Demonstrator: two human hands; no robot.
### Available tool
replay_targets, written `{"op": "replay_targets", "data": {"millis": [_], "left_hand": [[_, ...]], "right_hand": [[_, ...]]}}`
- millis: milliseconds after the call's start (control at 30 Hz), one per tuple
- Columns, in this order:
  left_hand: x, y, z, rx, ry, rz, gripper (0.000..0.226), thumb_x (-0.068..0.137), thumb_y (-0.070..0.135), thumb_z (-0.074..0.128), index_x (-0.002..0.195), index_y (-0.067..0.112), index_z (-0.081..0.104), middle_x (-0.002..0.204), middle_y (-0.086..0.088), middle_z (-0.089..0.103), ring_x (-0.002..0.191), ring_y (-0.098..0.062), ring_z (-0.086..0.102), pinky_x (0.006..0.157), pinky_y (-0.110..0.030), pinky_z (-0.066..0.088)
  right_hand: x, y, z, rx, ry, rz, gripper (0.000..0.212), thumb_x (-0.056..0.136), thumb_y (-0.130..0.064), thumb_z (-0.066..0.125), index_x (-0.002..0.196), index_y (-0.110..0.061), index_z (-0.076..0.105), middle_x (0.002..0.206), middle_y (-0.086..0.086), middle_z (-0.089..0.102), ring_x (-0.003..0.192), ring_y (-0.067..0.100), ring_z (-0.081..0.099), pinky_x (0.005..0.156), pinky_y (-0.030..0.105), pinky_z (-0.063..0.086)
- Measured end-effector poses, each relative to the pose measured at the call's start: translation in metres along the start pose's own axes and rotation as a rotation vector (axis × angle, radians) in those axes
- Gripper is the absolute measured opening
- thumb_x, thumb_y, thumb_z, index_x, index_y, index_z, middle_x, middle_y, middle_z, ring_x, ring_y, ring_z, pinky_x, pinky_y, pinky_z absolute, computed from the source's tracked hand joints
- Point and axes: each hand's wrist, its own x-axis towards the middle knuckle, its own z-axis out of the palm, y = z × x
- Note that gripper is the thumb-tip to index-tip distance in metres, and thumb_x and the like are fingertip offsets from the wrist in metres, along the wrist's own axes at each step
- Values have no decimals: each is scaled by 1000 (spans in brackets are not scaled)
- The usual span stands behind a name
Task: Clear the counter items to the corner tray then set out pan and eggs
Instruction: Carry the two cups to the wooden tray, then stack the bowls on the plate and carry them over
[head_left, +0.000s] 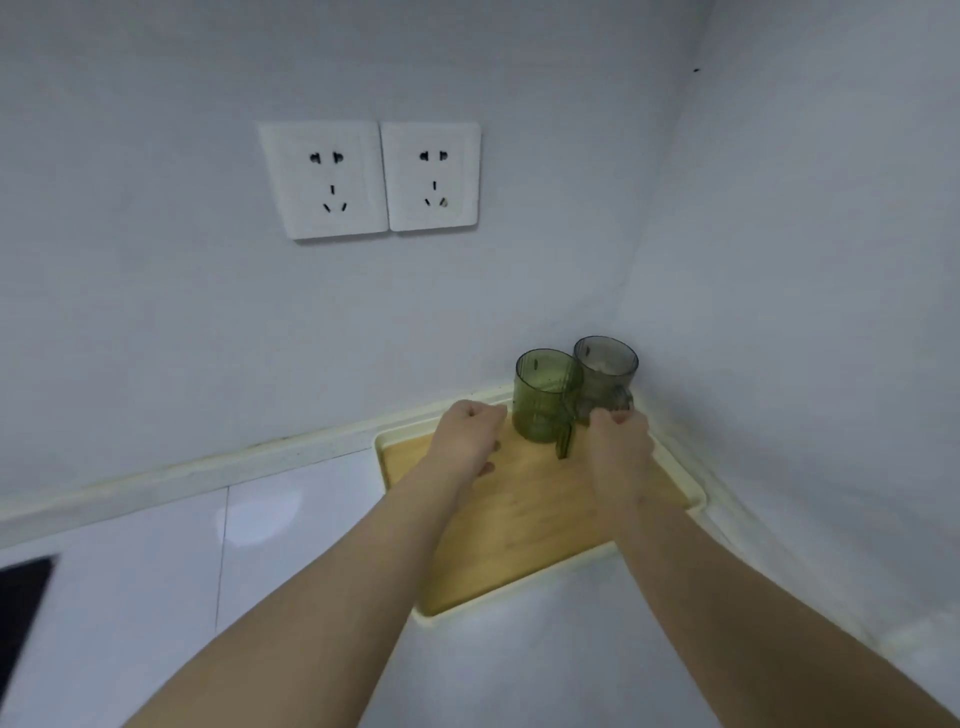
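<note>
A: Start near. What are the hands doing?

B: Both reach over the white desk (519, 665) to the tray (519, 525) in the corner. The left hand (467, 436) is curled into a loose fist just beside the green cup (545, 395), gripping nothing I can see. The right hand (621, 441) has its fingers bent at the base of the grey cup (605, 371); whether that grip is closed on the cup or only touching it, I cannot tell.

A: And the cups themselves?

B: Both upright at the tray's far end, touching each other, tight against the two walls. The green one's handle (563, 441) points toward the person.

A: How would they handle?

B: Clear tinted plastic by the look, so probably light, stiff and a bit slick. Easy to tip or slide on the wooden tray floor. I'd take the green one by its handle, the grey one around the lower body.

A: Beyond them?

B: Two wall sockets (374, 179) above.
</note>
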Motion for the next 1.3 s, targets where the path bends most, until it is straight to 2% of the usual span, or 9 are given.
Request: {"op": "replay_targets", "data": {"millis": [167, 367, 467, 633, 733, 833, 900, 1133, 1300], "left_hand": [[-48, -4, -62, -21, 39, 98, 14, 95, 22, 48, 81, 19, 50, 91, -1, 55, 87, -19, 56, 82, -34, 46], [-117, -28, -140, -68, 88, 133, 11, 95, 20, 48, 85, 17, 53, 89, 0, 59, 85, -17, 59, 80, -31, 46], [-146, -42, -176, -55, 135, 148, 10, 94, 20, 49, 87, 17, 55, 91, -1, 61, 83, -16, 60, 82, -32, 46], [-203, -65, -218, -66, 224, 145, 9, 95, 20, 48, 89, 17, 55, 91, -1, 62, 84, -16, 61, 79, -29, 48], [-247, -84, -240, -98, 304, 153, 8, 94, 19, 49, 93, 15, 56, 91, 0, 62, 86, -16, 61, 75, -27, 47], [-293, -110, -255, -111, 403, 175, 8, 94, 19, 48, 93, 16, 56, 92, 0, 63, 83, -13, 61, 75, -26, 48], [-320, -126, -259, -122, 445, 166, 9, 95, 19, 48, 92, 17, 56, 93, -1, 63, 82, -12, 60, 78, -28, 48], [-445, -197, -294, -256, 659, 73, 10, 94, 19, 49, 87, 16, 56, 91, -2, 63, 83, -14, 61, 76, -27, 47], [-538, -242, -346, -331, 867, 60, 9, 93, 20, 50, 90, 18, 58, 95, -2, 65, 87, -15, 63, 82, -32, 49]], "right_hand": [[-79, -20, 22, 79, -187, 5, 7, 91, -10, 44, 98, -11, 43, 74, -1, 43, 62, 11, 41, 51, 26, 30], [-177, -24, 45, 149, -322, 17, 9, 91, -12, 47, 100, -10, 44, 67, 1, 43, 57, 13, 38, 49, 24, 28], [-226, -23, 53, 159, -422, 21, 10, 93, -13, 45, 103, -12, 44, 74, -1, 43, 63, 12, 39, 53, 24, 31], [-293, -13, 61, 109, -544, -25, 33, 90, -8, 42, 114, 14, 45, 80, 4, 38, 74, 18, 35, 58, 26, 26], [-334, -6, 61, 97, -638, -43, 29, 89, -5, 41, 107, 17, 47, 76, 4, 38, 73, 18, 35, 57, 26, 25], [-383, 6, 49, 105, -775, -27, 11, 91, -8, 43, 85, -5, 51, 84, 4, 49, 75, 18, 45, 57, 23, 34], [-408, 18, 42, 105, -829, -19, 12, 92, -10, 44, 83, -15, 50, 88, 3, 54, 78, 17, 51, 60, 23, 38], [-530, 66, 32, -18, -1086, 28, 12, 91, -10, 48, 82, -15, 53, 83, 3, 59, 71, 16, 52, 60, 25, 40], [-633, 75, 39, -129, -1244, -52, 11, 91, -13, 49, 84, -17, 55, 88, 4, 61, 79, 18, 56, 63, 25, 44]]}}
